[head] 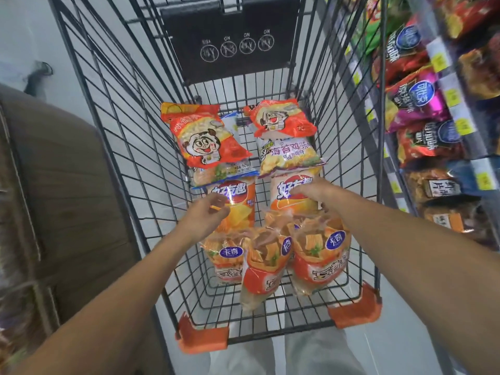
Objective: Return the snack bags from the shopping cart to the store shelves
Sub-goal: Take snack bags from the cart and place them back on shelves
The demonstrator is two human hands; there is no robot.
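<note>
A black wire shopping cart (113, 147) holds several snack bags. Three orange bags (266, 263) lie nearest me, two chip bags (240, 209) sit behind them, and red cartoon bags (205, 136) with a yellow bag (286, 155) lie at the far end. My left hand (201, 216) hovers over the left chip bag with fingers curled and apart, holding nothing. My right hand (311, 192) rests palm down on the right chip bag (295, 203); no grip on it is visible.
Store shelves (443, 85) packed with snack bags and yellow price tags run along the right side of the cart. A brown shelf unit (54, 185) stands on the left. The cart's orange corner bumpers (203, 336) are close to my legs.
</note>
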